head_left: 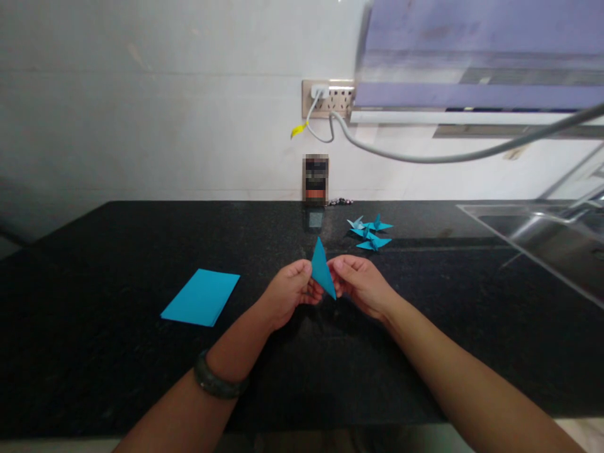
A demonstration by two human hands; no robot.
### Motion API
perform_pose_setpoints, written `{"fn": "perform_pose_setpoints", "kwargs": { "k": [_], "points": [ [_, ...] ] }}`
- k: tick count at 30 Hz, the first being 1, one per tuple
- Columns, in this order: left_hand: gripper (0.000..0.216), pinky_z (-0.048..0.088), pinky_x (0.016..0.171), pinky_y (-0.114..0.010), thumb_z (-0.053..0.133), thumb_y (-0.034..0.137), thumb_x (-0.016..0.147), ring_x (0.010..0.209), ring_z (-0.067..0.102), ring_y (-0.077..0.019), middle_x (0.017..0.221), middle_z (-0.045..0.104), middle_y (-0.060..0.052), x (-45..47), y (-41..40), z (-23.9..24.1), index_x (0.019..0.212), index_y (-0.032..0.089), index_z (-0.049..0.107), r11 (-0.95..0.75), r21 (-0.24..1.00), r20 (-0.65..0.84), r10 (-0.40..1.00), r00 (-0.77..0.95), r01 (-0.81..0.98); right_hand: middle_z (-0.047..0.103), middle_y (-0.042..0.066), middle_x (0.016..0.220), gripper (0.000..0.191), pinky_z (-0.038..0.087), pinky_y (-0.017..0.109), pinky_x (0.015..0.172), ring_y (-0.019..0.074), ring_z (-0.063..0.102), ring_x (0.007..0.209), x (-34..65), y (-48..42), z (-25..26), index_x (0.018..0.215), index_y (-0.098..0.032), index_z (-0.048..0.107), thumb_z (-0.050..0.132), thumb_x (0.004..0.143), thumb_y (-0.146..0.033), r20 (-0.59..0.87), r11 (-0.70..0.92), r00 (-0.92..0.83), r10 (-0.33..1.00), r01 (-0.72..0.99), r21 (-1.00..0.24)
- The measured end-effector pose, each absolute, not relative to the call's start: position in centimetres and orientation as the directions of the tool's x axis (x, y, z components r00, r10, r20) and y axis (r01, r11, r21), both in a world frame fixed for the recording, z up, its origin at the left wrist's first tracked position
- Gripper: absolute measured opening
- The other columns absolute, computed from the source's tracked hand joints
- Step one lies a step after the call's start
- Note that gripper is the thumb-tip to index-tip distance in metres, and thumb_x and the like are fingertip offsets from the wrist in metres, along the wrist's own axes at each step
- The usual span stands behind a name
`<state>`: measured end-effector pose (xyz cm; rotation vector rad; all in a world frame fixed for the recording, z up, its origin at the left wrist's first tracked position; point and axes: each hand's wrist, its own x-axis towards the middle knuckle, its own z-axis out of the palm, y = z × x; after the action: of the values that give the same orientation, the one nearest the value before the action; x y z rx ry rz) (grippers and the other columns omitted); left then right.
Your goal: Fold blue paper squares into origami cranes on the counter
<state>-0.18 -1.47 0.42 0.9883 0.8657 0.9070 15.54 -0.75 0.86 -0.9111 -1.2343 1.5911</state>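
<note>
A folded blue paper triangle (322,269) is held up over the dark countertop, one point up and another down to the right. My left hand (295,286) pinches its left corner between thumb and fingers. On the other side, the fingers of my right hand (357,281) are closed at the paper's right edge. A stack of square blue paper sheets (202,297) lies on the counter to the left of my left hand. Several folded paper cranes (374,242), mostly blue and one paler, sit together beyond my right hand.
The black countertop (117,371) runs back to a white wall. A phone-like object (316,179), its screen blurred, leans there beside a beaded strap (340,202). A wall socket (328,99) feeds a grey cable (415,157) that hangs across the right. A metal sink (533,226) is at right.
</note>
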Motion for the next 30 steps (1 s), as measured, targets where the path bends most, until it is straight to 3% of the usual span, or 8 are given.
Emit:
{"fn": "perform_pose_setpoints", "kwargs": {
  "k": [9,17,24,30],
  "points": [
    [0.033,0.043,0.053,-0.021,0.053,0.048,0.076,0.052,0.054,-0.0084,0.062,0.058,-0.001,-0.2,-1.57,0.24,0.073,0.015,0.051,0.27,0.947,-0.182,0.898,0.401,-0.174,0.057,-0.002,0.056,0.03,0.039,0.02,0.047,0.0066,0.048,0.047,15.58,-0.79,0.93,0.072,-0.014,0.061,0.072,0.062,-0.041,-0.041,-0.115,-0.325,0.945,-0.212,-0.97],
    [0.028,0.043,0.051,-0.02,0.056,0.042,0.075,0.048,0.052,-0.0076,0.056,0.056,0.002,-0.22,-1.39,0.29,0.071,0.015,0.051,0.312,0.913,-0.196,0.9,0.39,-0.261,0.058,-0.002,0.056,0.025,0.041,0.021,0.05,0.0071,0.051,0.049,15.73,-0.68,0.6,0.073,-0.015,0.062,0.068,0.066,-0.039,-0.043,-0.124,-0.333,0.942,-0.227,-0.966],
    [0.029,0.045,0.057,-0.022,0.059,0.041,0.073,0.055,0.056,-0.0093,0.062,0.061,-0.002,-0.36,-1.26,0.16,0.076,0.012,0.06,0.273,0.94,-0.191,0.917,0.351,-0.202,0.058,-0.003,0.055,0.014,0.039,0.019,0.047,0.0059,0.048,0.046,15.92,-0.24,0.8,0.071,-0.014,0.062,0.064,0.063,-0.025,0.0,-0.013,-0.227,0.974,-0.055,-0.998],
    [0.033,0.046,0.063,-0.026,0.062,0.043,0.07,0.061,0.058,-0.0113,0.068,0.064,-0.004,-0.13,-1.45,0.0,0.081,0.012,0.066,0.234,0.969,-0.189,0.912,0.364,-0.083,0.053,-0.006,0.055,0.015,0.034,0.018,0.043,0.0055,0.043,0.045,16.14,0.14,0.51,0.071,-0.015,0.055,0.06,0.057,-0.014,0.054,0.066,-0.303,0.951,0.031,-0.997]
  ]
}}
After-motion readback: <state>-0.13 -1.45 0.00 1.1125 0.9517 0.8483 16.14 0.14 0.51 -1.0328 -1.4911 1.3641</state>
